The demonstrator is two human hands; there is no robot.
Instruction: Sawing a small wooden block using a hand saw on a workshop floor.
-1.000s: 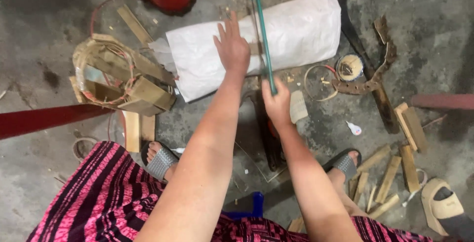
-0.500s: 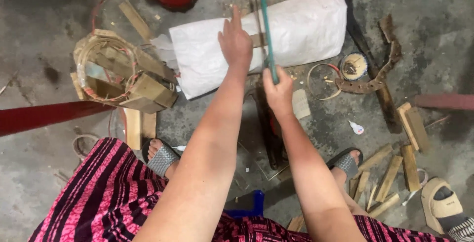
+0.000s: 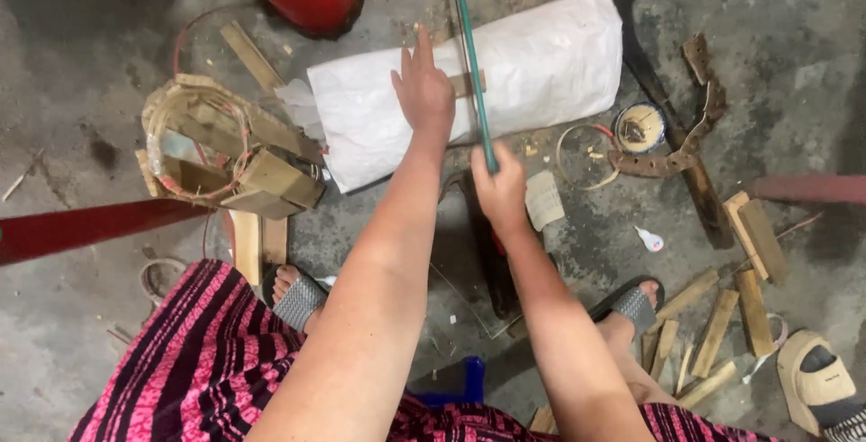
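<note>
Left hand (image 3: 424, 90) flat, fingers spread, on white sack (image 3: 541, 63); right hand (image 3: 499, 188) fisted around green strip (image 3: 471, 54).

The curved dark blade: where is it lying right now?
In the head view, the curved dark blade lies on the floor at upper right, along the right end of the white sack, above the small round tin.

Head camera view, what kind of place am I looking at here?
Probably an informal floor workshop for bamboo or wood handcraft. Split wooden pieces lie on bare concrete, a curved chopping blade lies beside a white sack, and the right hand grips a green strip.
</note>
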